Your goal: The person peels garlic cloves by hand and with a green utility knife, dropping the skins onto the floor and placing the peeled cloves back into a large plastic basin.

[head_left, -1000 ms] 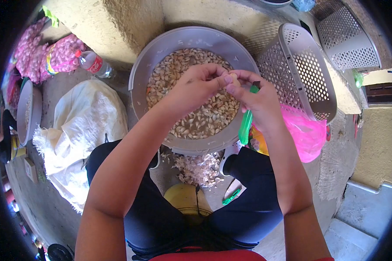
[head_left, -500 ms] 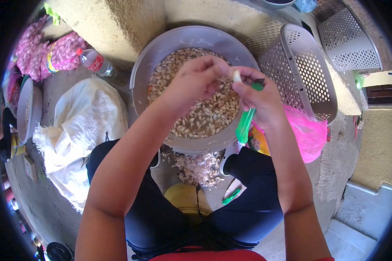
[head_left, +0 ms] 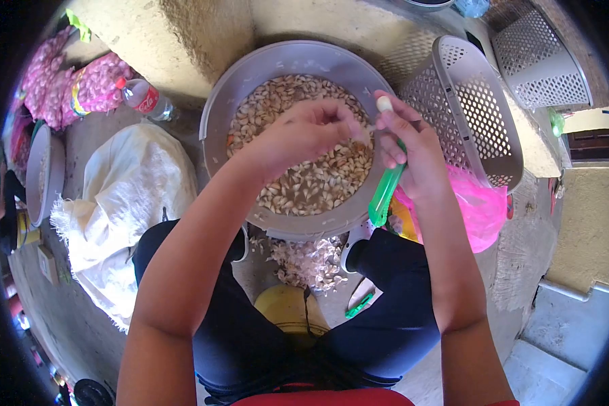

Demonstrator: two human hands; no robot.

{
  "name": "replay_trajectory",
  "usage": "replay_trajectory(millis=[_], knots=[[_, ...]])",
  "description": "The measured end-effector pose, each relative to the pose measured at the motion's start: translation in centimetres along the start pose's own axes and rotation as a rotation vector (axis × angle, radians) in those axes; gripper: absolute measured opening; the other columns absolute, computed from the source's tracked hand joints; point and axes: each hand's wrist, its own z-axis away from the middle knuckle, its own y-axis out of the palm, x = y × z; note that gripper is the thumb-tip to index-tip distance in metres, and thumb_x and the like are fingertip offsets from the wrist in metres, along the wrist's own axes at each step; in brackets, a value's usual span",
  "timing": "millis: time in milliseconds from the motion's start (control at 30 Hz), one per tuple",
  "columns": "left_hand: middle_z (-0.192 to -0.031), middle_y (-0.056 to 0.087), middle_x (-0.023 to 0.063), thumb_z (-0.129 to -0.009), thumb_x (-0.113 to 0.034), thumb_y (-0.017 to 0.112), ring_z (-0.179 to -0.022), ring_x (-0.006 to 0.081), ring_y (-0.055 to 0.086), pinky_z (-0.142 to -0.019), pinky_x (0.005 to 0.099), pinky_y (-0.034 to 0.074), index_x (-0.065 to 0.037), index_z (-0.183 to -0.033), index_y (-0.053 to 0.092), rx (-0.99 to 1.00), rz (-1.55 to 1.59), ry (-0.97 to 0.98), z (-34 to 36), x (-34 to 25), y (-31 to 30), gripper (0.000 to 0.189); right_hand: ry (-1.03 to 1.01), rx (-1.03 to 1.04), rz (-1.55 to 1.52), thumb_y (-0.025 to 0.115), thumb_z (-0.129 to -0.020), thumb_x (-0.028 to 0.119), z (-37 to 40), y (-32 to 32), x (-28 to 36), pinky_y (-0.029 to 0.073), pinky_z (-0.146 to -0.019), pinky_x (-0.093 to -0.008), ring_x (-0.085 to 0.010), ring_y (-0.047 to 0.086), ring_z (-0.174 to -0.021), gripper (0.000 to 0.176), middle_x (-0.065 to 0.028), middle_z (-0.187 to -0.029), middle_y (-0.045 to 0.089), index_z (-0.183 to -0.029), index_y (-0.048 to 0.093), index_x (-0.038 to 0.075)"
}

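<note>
Hands parted since half-second back; clove (head_left: 384, 103) carried off toward 1 o'clock, over bowl (head_left: 213, 115) rim. Sack (head_left: 135, 183) at bowl's 9. Left hand (head_left: 304, 132) over bowl, fingers bunched, tips together; contents unclear. Clove pinched in right hand (head_left: 413, 152) fingertips, long axis roughly 12–6. Same hand clamps knife (head_left: 384, 193), handle axis 1–7, butt toward 7. Basket (head_left: 484, 115) at bowl's 3.

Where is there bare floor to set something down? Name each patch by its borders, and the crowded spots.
Bare floor lies between the bottle, the white sack and the grey basin, and at lower right past the pink bag. Crowded: over the basin, where the left hand and right hand, holding a garlic clove, work; peel pile below it.
</note>
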Motion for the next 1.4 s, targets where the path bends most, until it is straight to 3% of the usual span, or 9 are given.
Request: replay_trajectory(millis=[233, 333, 533, 633, 833, 933, 1067, 1133, 1400], knots=[[-0.074, 0.058, 0.0051, -0.079, -0.022, 0.057, -0.067, 0.0141, 0.053, -0.062, 0.0282, 0.041, -0.002, -0.083, 0.057, 0.232, -0.642, 0.088, -0.1, 2.3, -0.3, 0.020, -0.088, -0.183, 0.415, 0.066, -0.073, 0.017, -0.9, -2.1, 0.9, 0.034, -0.043, -0.0196, -0.0049, 0.041, -0.048, 0.031, -0.0007, -0.071, 0.053, -0.098, 0.056, 0.001], [-0.072, 0.058, 0.0092, -0.078, -0.022, 0.058, -0.068, 0.0168, 0.054, -0.064, 0.0302, 0.041, -0.001, -0.083, 0.058, 0.295, -0.713, -0.016, 0.0, 3.0, -0.7, 0.021, -0.159, 0.008, 0.911, 0.069, -0.069, 0.021, -0.2, -0.7, -0.3, 0.039, -0.052, -0.0224, -0.0083, 0.048, -0.057, 0.031, -0.0007, -0.071, 0.054, -0.093, 0.060, 0.003], [-0.064, 0.057, 0.0092, -0.073, -0.020, 0.059, -0.060, 0.0174, 0.054, -0.058, 0.0308, 0.042, -0.001, -0.076, 0.060, 0.304, -0.671, -0.009, 0.1, 3.5, -0.8, 0.019, -0.051, 0.290, 1.058, 0.069, -0.068, 0.021, -0.7, -1.1, -3.1, 0.041, -0.059, -0.0248, -0.0106, 0.050, -0.063, 0.029, -0.0016, -0.066, 0.054, -0.091, 0.061, 0.006], [-0.065, 0.057, 0.0082, -0.074, -0.020, 0.058, -0.060, 0.0165, 0.053, -0.057, 0.0301, 0.042, -0.001, -0.078, 0.060, 0.297, -0.667, 0.010, 0.1, 3.3, -0.8, 0.019, 0.043, 0.077, 1.048, 0.068, -0.068, 0.022, -0.2, -0.6, -0.5, 0.042, -0.057, -0.0268, -0.0118, 0.052, -0.061, 0.030, -0.0032, -0.066, 0.056, -0.092, 0.061, 0.005], [-0.073, 0.057, 0.0033, -0.080, -0.021, 0.056, -0.066, 0.0129, 0.051, -0.063, 0.0262, 0.041, -0.004, -0.085, 0.058, 0.245, -0.494, -0.030, 0.3, 2.2, -0.4, 0.019, -0.759, -0.958, 1.219, 0.065, -0.073, 0.028, -2.5, -9.6, 5.2, 0.044, -0.064, -0.0301, -0.0159, 0.057, -0.063, 0.042, -0.0092, -0.076, 0.063, -0.103, 0.057, 0.001], [-0.071, 0.055, -0.0008, -0.081, -0.022, 0.055, -0.060, 0.0078, 0.047, -0.054, 0.0216, 0.038, -0.007, -0.083, 0.058, 0.144, -0.322, -0.097, 0.3, 0.6, 0.3, 0.016, -0.683, -0.812, 1.171, 0.064, -0.074, 0.027, -1.4, -7.3, 4.5, 0.044, -0.064, -0.0293, -0.0154, 0.056, -0.064, 0.040, -0.0081, -0.074, 0.062, -0.105, 0.056, 0.003], [-0.068, 0.051, -0.0042, -0.082, -0.021, 0.054, -0.056, 0.0025, 0.042, -0.046, 0.0175, 0.030, -0.009, -0.083, 0.058, 0.009, -0.062, -0.172, -0.4, 0.8, 0.3, 0.013, -0.408, 0.007, 0.880, 0.064, -0.073, 0.017, 1.0, -0.6, 0.9, 0.043, -0.071, -0.0276, -0.0150, 0.055, -0.077, 0.029, -0.0070, -0.081, 0.059, -0.100, 0.059, 0.007], [-0.068, 0.050, -0.0049, -0.082, -0.021, 0.054, -0.056, 0.0027, 0.043, -0.046, 0.0176, 0.031, -0.008, -0.085, 0.056, 0.013, 0.043, -0.161, -0.6, 1.5, 0.2, 0.013, -0.579, 0.169, 1.132, 0.064, -0.072, 0.012, 1.2, 1.2, -0.6, 0.044, -0.071, -0.0299, -0.0225, 0.057, -0.078, 0.026, -0.0094, -0.081, 0.058, -0.096, 0.059, 0.005], [-0.072, 0.051, -0.0010, -0.079, -0.012, 0.052, -0.065, 0.0082, 0.050, -0.056, 0.0216, 0.040, -0.007, -0.086, 0.052, -0.059, 0.450, -0.112, -0.5, 1.7, -0.4, 0.008, -0.556, 0.127, 1.125, 0.060, -0.071, 0.006, 0.6, 1.5, -1.0, 0.045, -0.069, -0.0326, -0.0289, 0.057, -0.076, 0.016, -0.0138, -0.081, 0.057, -0.087, 0.059, 0.002]])
